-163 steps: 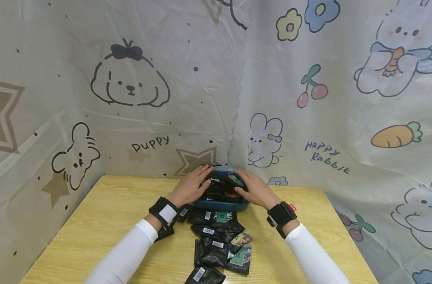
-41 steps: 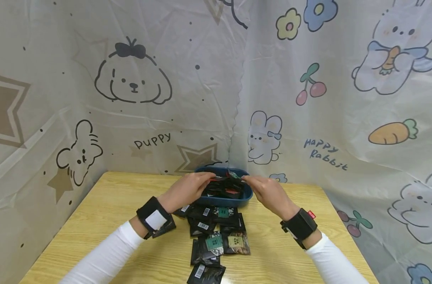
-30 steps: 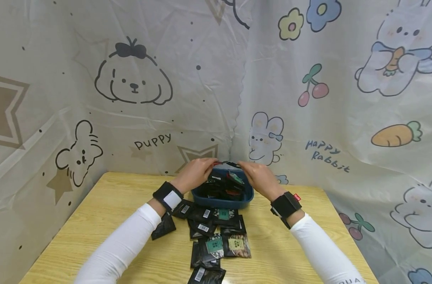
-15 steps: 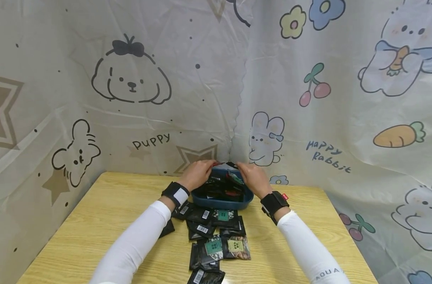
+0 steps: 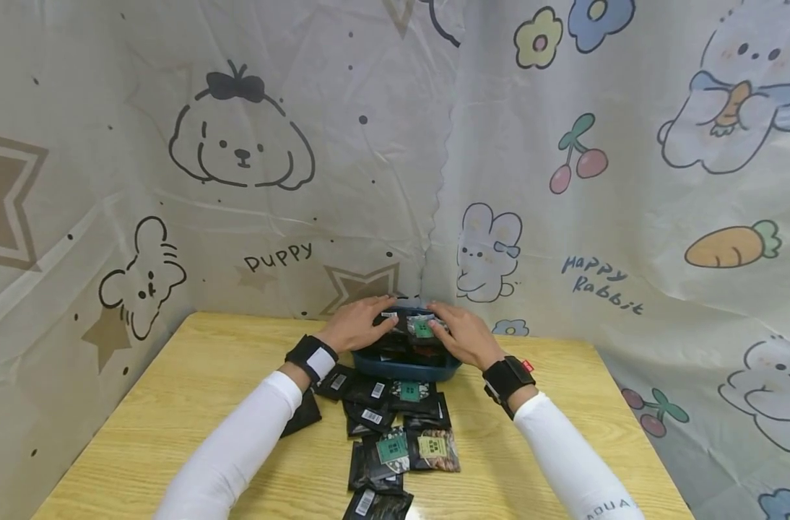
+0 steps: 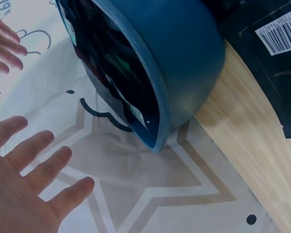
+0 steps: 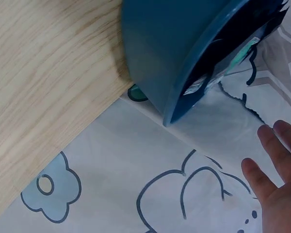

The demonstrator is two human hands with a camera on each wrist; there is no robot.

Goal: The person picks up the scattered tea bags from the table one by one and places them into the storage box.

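A blue oval basin [image 5: 404,372] stands at the back of the table, filled with black flat packets. On top of its pile lies a packet with a green label [image 5: 424,329], with a plain black packet [image 5: 401,334] to its left. My left hand [image 5: 354,325] is over the basin's left side, its fingers spread in the left wrist view. My right hand [image 5: 468,336] is over the right side, its fingers extended in the right wrist view. Neither hand holds anything. The wrist views show the basin [image 6: 184,63] side-on, packets inside its rim.
In front of the basin, several black packets lie overlapping, among them a yellow-labelled packet [image 5: 432,449] and a green-labelled one [image 5: 391,449]. Another packet [image 5: 304,415] lies partly behind my left wrist. A patterned cloth [image 5: 271,224] hangs right behind the wooden table [image 5: 531,433].
My fingers pinched thin packets above the basin's far rim; they have let go and spread. The green-labelled packet now lies face up on the pile. Earlier, the packets on the table were rearranged.
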